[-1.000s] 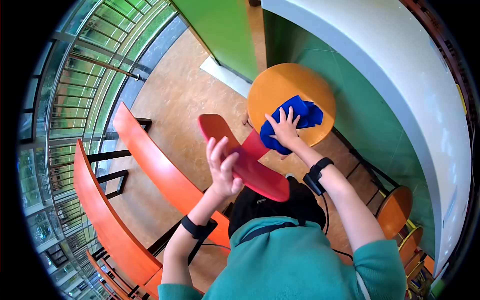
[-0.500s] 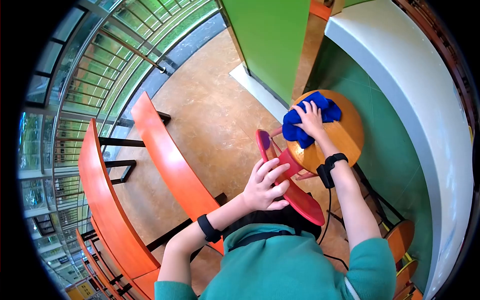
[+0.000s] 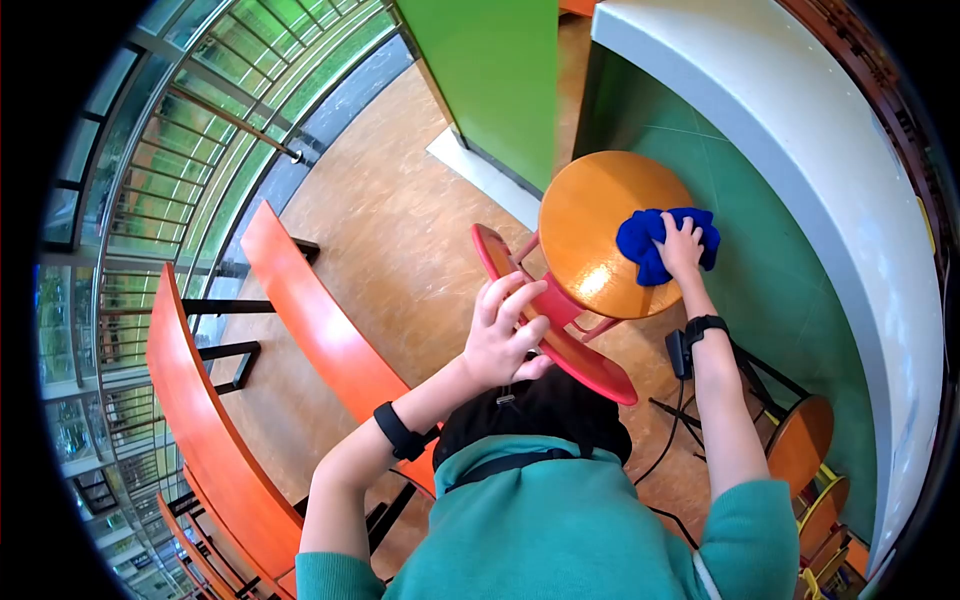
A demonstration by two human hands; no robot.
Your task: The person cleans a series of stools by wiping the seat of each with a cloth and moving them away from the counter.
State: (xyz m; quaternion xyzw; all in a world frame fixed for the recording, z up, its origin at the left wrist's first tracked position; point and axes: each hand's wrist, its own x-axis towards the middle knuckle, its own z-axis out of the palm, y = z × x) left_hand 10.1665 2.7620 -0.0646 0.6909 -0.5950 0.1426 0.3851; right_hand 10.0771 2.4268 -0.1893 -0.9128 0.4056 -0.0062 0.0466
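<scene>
My right hand (image 3: 682, 247) presses a bunched blue cloth (image 3: 645, 262) onto the right part of a round wooden chair seat (image 3: 585, 215). Its fingers are bent over the cloth. A glossy highlight shows on the seat's near side. My left hand (image 3: 508, 330) is at the chair's curved red backrest (image 3: 590, 372), with its fingers bent over the top edge and the thumb on my side. Exactly where the fingertips touch the backrest is hard to see. Both wrists wear black bands, and a cable hangs from the right one.
Long orange benches or tabletops (image 3: 320, 320) stand on the left, beside railings and windows. A green panel (image 3: 490, 80) rises ahead. Along the right curves a white-topped counter (image 3: 740, 70). More round-seated chairs (image 3: 800, 440) stand at the lower right.
My right hand has slid the blue cloth from the seat's left part to its right part. My left hand stays at the backrest, while the whole view has shifted a little.
</scene>
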